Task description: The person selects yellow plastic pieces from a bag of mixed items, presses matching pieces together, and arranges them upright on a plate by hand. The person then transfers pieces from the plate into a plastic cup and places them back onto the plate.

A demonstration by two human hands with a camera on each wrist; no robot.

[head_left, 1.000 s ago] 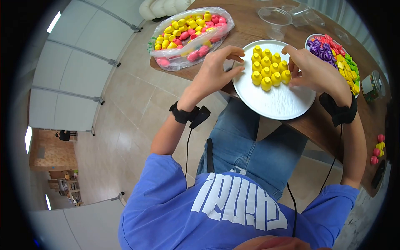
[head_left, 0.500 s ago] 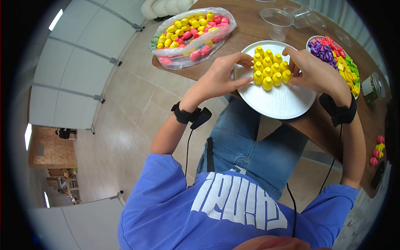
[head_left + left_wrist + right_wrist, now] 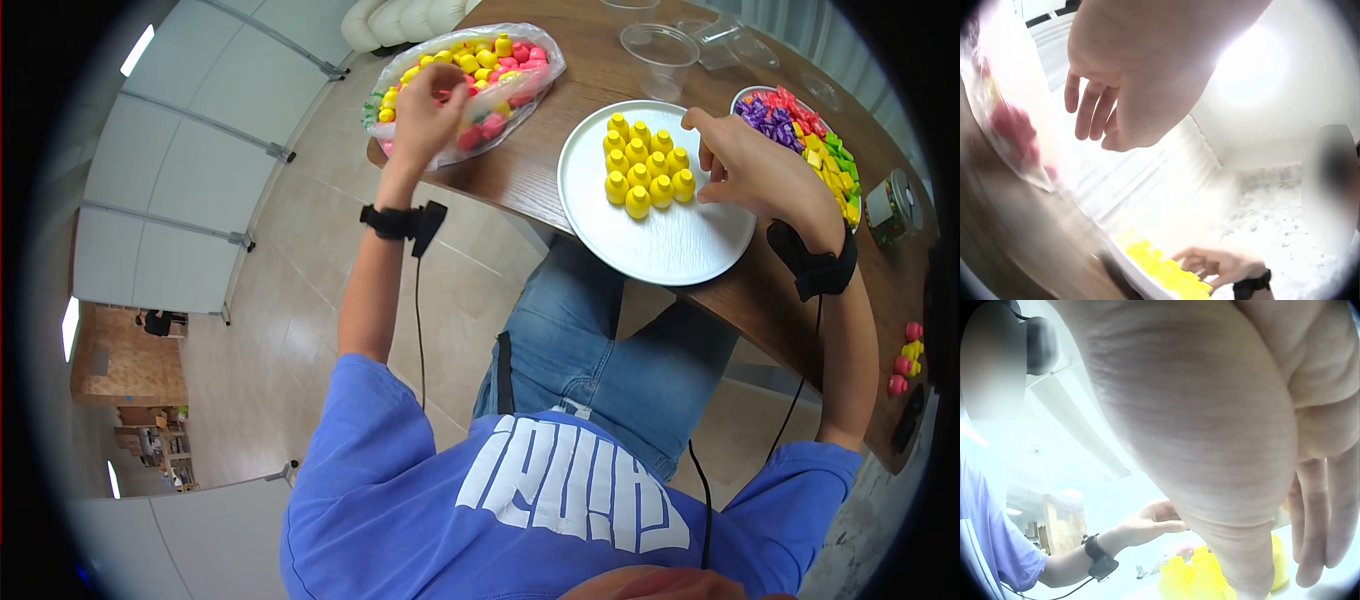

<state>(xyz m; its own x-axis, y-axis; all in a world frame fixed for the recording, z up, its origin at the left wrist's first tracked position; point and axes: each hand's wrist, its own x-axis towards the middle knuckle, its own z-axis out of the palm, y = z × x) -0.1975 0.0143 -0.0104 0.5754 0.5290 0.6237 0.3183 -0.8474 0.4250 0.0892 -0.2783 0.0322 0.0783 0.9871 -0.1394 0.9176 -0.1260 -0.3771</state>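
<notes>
Small yellow bottle-shaped pieces (image 3: pixel 637 170) stand upright in a tight group on a round white plate (image 3: pixel 690 255). At the group's right side is my right hand (image 3: pixel 755 170), its thumb and fingertips right by the outer pieces; in the right wrist view its fingers (image 3: pixel 1316 525) hang fairly straight. My left hand (image 3: pixel 430 115) is over the near side of a clear plastic bag (image 3: pixel 470 150) filled with yellow and pink pieces. Its fingers (image 3: pixel 1088 109) are loosely bent with nothing between them in the left wrist view.
Clear plastic cups (image 3: pixel 660 60) stand at the back of the wooden table (image 3: pixel 530 190). Right of the plate are a dish of colourful wrapped sweets (image 3: pixel 790 125) and a lidded jar (image 3: pixel 893 205). Several pink and yellow pieces (image 3: pixel 908 358) lie near the right edge.
My left hand has left the left side of the yellow group and moved left and away from me to the bag. The right hand stays beside the group.
</notes>
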